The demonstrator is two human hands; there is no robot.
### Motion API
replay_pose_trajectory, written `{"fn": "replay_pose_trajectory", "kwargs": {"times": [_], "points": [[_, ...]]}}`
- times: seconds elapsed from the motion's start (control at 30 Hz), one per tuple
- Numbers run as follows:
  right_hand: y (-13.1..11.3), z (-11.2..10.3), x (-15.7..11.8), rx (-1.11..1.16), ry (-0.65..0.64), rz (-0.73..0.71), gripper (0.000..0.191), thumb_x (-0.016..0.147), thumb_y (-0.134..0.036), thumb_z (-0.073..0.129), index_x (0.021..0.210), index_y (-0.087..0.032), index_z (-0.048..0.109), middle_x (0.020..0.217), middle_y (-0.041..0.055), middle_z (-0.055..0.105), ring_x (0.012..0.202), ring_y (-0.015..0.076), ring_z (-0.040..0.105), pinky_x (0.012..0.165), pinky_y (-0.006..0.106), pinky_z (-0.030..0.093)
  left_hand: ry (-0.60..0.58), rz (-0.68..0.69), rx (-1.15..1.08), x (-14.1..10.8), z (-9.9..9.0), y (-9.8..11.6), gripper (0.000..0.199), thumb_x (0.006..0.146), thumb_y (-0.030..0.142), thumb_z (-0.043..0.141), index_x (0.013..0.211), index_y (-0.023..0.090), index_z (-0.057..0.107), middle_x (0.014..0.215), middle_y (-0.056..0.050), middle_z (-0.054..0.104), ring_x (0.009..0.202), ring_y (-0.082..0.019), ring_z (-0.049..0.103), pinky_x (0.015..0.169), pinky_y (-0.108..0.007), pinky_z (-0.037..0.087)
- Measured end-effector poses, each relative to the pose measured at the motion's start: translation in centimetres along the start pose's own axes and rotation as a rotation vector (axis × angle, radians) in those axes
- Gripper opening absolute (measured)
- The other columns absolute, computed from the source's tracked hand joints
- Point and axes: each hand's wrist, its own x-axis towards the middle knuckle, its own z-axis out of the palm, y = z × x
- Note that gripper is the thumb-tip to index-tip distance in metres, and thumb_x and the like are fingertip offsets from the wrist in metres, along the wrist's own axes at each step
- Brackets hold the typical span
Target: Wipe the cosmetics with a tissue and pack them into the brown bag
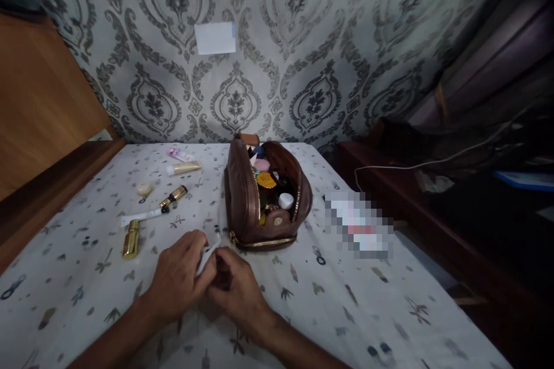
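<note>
Close together in front of the bag, my left hand [180,268] and my right hand [238,282] are both closed on a small white item [208,255]. It looks like a tissue or a soft tube; my fingers cover most of it, so its kind stays unclear. Just beyond them stands a brown leather toiletry bag [240,207], unzipped at the top. Inside lie a yellow round item [266,180], a white-capped item [285,201], a pink item [261,165] and several dark ones.
Left on the patterned cloth [298,300] lie a gold bottle [130,240], a white slim tube [141,217], a gold-black lipstick-like tube [173,196], a small cream jar [144,188], a beige tube [185,168] and a pink tube [179,154]. A pixelated flat item [359,225] lies right.
</note>
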Motion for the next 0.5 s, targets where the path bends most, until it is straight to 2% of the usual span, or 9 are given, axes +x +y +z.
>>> {"fn": "replay_pose_trajectory", "kwargs": {"times": [0.17, 0.33, 0.5], "points": [[-0.2, -0.4, -0.1, 0.034, -0.078, 0.093, 0.033, 0.06, -0.009, 0.073, 0.087, -0.021, 0.059, 0.081, -0.0034, 0.058, 0.073, 0.014, 0.052, 0.065, 0.024, 0.042, -0.015, -0.126, -0.169, -1.1, 0.6, -0.6, 0.014, 0.09, 0.029, 0.044, 0.078, 0.023, 0.045, 0.063, 0.003, 0.055, 0.056, -0.015, 0.057, 0.053, -0.026, 0.043], [0.3, -0.2, -0.1, 0.116, -0.114, 0.138, 0.045, 0.06, -0.036, 0.086, 0.095, -0.023, 0.061, 0.093, 0.0004, 0.059, 0.086, 0.0183, 0.057, 0.072, 0.028, 0.047, -0.041, -0.277, -0.323, -1.5, 1.0, -1.2, 0.014, 0.087, 0.032, 0.048, 0.076, 0.024, 0.048, 0.064, 0.003, 0.059, 0.056, -0.014, 0.06, 0.051, -0.023, 0.047], [1.1, -0.1, 0.1, 0.333, -0.141, 0.257, 0.057, 0.055, -0.048, 0.088, 0.097, -0.022, 0.061, 0.091, -0.0003, 0.058, 0.079, 0.0147, 0.058, 0.065, 0.025, 0.049, -0.094, -0.399, -0.437, -1.1, 1.1, -1.9, 0.019, 0.084, 0.036, 0.053, 0.07, 0.024, 0.05, 0.058, 0.005, 0.055, 0.051, -0.013, 0.055, 0.048, -0.02, 0.046]]}}
